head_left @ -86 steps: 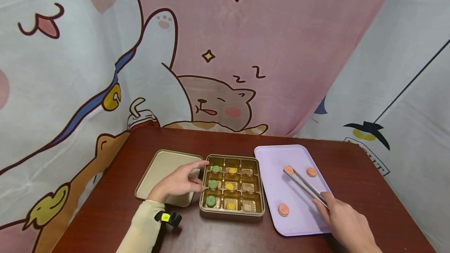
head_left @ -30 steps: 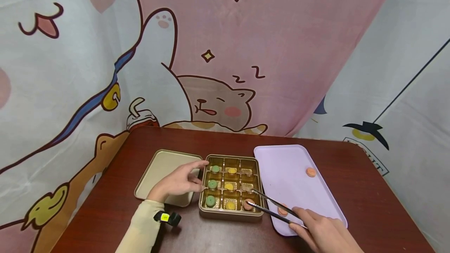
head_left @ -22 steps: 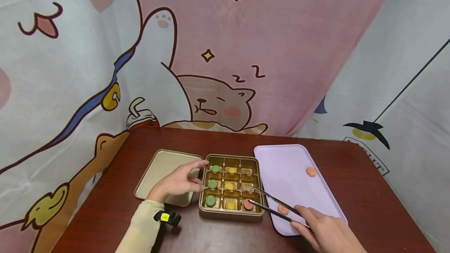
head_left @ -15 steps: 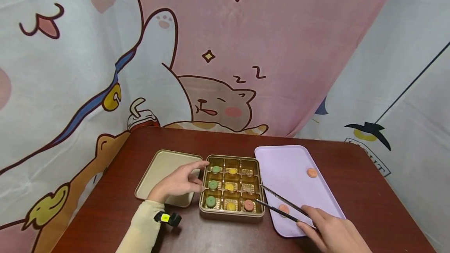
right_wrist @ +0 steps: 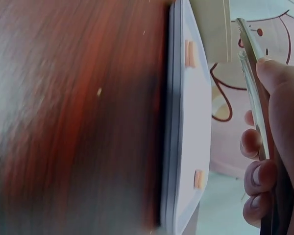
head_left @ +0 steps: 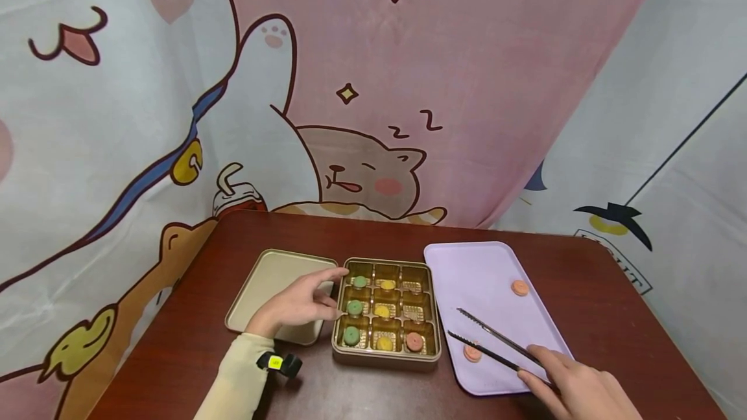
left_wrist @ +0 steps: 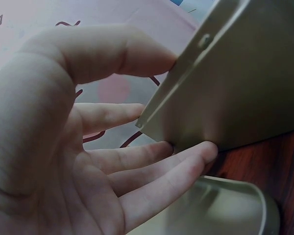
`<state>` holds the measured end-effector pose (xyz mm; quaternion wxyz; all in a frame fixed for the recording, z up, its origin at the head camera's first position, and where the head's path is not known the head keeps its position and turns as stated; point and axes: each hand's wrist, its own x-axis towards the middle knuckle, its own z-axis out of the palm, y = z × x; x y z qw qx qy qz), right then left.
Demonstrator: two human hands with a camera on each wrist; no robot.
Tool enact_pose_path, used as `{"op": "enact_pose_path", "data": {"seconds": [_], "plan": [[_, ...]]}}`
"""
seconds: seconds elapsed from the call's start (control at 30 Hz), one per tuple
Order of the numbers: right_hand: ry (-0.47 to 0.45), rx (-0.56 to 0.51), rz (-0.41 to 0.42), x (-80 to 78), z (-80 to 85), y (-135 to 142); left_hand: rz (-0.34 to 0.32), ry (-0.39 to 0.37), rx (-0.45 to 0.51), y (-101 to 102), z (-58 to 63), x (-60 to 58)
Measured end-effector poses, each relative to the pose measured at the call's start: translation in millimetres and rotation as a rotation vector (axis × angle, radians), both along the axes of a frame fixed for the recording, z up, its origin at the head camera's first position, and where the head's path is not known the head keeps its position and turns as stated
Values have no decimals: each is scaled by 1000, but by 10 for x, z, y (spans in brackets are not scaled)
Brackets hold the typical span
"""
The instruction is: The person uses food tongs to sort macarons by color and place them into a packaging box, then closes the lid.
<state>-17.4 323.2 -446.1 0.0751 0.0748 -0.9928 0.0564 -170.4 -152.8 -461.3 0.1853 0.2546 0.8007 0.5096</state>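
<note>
My left hand (head_left: 297, 303) rests its fingertips against the left side of a gold tin box (head_left: 385, 358), thumb and fingers spread apart. In the left wrist view the fingers lie fairly straight along the tin's wall (left_wrist: 250, 88). The box's divided insert holds green macarons (head_left: 351, 336) in the left column and yellow macarons (head_left: 384, 343) in the middle one. A pink macaron (head_left: 414, 341) sits in the near right compartment. My right hand (head_left: 578, 387) grips metal tongs (head_left: 500, 336), tips apart with nothing between them, over a lilac tray (head_left: 473, 271). One tong arm overlaps a near pink macaron (head_left: 473, 356).
Another pink macaron (head_left: 520, 288) lies toward the tray's far right edge. The flat gold lid (head_left: 280, 277) lies left of the box, partly under my left hand. A printed cartoon curtain (head_left: 467, 115) hangs behind the brown table (head_left: 251, 229).
The tongs carried a pink macaron from the tray into the near right compartment and let it go. They have since drawn back right over the tray. My left hand has stayed put.
</note>
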Motion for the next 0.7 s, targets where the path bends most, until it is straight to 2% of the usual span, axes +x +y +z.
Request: {"op": "enact_pose_path", "data": {"seconds": [0.2, 0.47, 0.7], "plan": [[-59, 3, -37, 19, -50, 135, -1, 1, -6, 3, 8, 3], [-86, 21, -34, 51, -142, 294, 3, 5, -10, 0, -9, 8], [-202, 53, -49, 34, -174, 364, 6, 3, -17, 4, 10, 5]]}}
